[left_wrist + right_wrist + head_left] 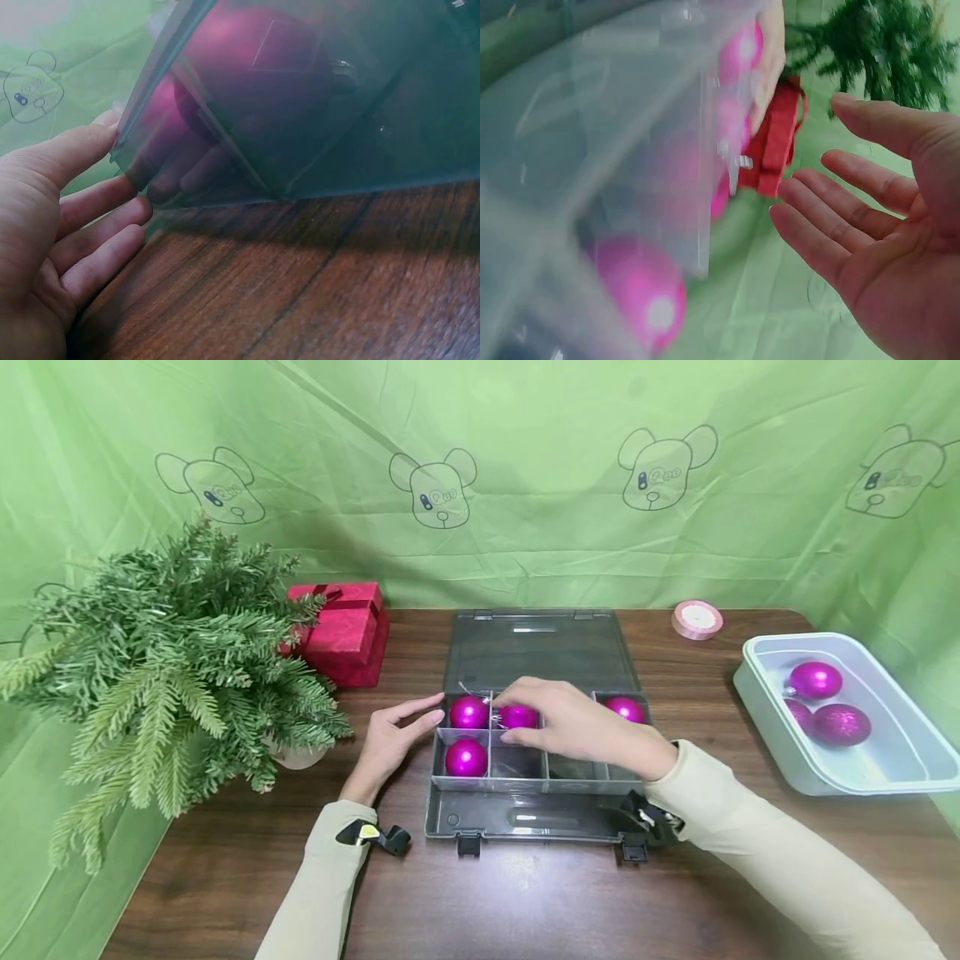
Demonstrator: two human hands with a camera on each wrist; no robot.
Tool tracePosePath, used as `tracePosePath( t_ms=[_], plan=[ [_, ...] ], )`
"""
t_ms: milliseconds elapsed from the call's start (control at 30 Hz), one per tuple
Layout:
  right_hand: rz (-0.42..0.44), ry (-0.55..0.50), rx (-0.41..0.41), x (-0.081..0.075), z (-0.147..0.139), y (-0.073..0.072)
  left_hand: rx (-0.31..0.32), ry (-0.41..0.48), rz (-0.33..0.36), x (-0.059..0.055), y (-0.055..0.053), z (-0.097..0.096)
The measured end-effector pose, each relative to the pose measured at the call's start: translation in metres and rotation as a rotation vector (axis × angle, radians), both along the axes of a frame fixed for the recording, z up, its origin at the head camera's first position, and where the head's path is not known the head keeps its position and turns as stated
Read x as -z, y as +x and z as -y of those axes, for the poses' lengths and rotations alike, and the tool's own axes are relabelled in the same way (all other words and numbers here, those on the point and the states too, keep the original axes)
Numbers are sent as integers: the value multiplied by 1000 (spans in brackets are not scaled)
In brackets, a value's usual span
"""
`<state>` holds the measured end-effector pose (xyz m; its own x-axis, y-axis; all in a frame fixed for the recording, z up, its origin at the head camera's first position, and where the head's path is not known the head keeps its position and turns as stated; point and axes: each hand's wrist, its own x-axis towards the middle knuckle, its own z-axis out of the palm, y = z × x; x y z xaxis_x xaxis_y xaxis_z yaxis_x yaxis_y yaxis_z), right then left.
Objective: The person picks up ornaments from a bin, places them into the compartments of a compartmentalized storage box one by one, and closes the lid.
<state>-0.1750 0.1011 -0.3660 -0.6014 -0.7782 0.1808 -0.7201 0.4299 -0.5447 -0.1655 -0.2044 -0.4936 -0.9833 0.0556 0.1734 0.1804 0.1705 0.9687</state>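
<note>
A dark see-through divided case (491,783) lies opened on the table with several shiny magenta Christmas baubles in it. Two baubles are in the left column, the front one (466,758) and the back one (468,712). Another bauble (519,717) sits in the second back compartment, and one more bauble (624,709) at the back right. My right hand (573,722) hovers over the second back bauble; in the right wrist view its fingers (832,214) are spread apart with nothing in them. My left hand (386,747) touches the case's left side, fingertips (135,210) along its wall.
A white tub (772,735) with three magenta baubles, one of them glittery (842,725), stands at the right. Behind it is a pink ribbon roll (697,620). A small artificial fir tree (187,668) and a red gift box (348,635) stand left. The case's lid (536,652) lies back.
</note>
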Motion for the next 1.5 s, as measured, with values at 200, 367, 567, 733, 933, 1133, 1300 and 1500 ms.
tracePosePath(
  t_ms=[200,367,567,733,933,1133,1300,1500],
  plan=[
    [-29,-27,103,-16,-37,-7,-12,-7,6,-1,1,2],
    [-24,-26,225,-28,-70,-10,-7,-12,3,-2,1,1],
    [-6,-44,346,-37,-110,-8,-8,-12,11,-1,1,0],
    [-18,-27,448,-38,-142,-7,-6,-2,13,-1,2,0],
    [-17,-10,565,-37,-180,-6,-5,1,11,-1,1,-1],
    [-14,-10,685,-31,-218,-4,-19,-13,19,-1,1,-1],
    [-18,3,777,-27,-249,-2,-31,-40,32,-2,1,-3],
    [17,57,880,-20,-283,3,-31,-49,33,-3,0,-2]
  ],
)
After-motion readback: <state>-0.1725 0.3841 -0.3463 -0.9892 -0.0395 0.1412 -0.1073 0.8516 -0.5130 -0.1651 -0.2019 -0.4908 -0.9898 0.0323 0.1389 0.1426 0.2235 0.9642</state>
